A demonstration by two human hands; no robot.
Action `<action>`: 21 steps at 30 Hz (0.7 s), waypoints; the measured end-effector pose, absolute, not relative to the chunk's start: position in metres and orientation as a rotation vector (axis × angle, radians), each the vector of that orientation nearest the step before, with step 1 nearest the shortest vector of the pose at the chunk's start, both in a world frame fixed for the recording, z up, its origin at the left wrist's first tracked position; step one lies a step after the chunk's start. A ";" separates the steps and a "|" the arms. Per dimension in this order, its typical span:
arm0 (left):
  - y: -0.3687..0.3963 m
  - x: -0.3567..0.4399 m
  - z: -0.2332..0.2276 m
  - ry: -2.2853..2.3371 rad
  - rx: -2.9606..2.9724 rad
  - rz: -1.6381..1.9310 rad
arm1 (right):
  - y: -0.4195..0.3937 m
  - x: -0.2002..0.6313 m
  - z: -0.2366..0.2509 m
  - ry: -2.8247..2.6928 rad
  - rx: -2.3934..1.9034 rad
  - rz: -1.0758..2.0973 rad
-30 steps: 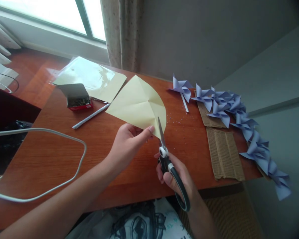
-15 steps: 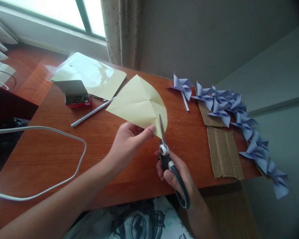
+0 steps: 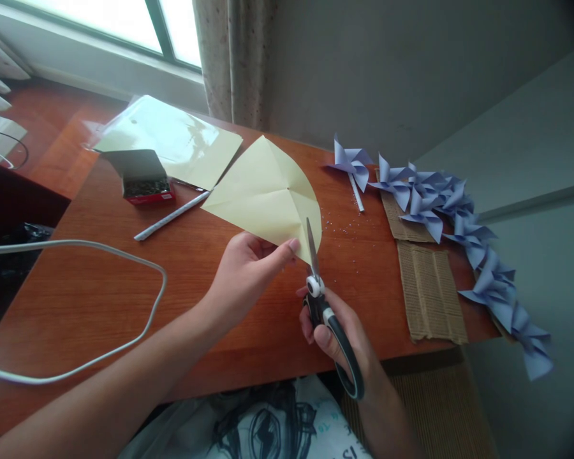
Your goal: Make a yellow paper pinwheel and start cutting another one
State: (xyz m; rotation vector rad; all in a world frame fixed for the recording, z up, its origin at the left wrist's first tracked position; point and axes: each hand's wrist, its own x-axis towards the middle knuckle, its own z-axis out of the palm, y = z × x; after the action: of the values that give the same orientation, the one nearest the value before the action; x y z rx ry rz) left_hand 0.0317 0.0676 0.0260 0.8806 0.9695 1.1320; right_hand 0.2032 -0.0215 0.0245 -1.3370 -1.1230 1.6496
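Observation:
My left hand pinches the near corner of a pale yellow creased paper square, holding it tilted above the wooden table. My right hand grips black-and-white scissors, and their blades point away from me, cutting into the paper's near corner along a crease, just right of my left thumb.
A row of lilac paper pinwheels lies along the right edge, over brown corrugated cardboard. At the back left lie a plastic sleeve of yellow paper, an open red box of pins and a white stick. A grey cable loops at left.
The scissor blades have advanced a little further into the paper's corner. Both hands stay nearly where they were; the view shifted slightly.

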 end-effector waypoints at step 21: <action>0.067 0.031 0.028 1.001 0.910 1.104 | -0.021 0.199 0.026 -1.108 -1.337 1.625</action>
State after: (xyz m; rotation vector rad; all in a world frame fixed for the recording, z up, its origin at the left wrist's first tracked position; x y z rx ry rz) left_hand 0.0312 0.0666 0.0285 0.9103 1.0012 1.1036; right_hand 0.1994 -0.0214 0.0262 -1.3374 -1.1083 1.6247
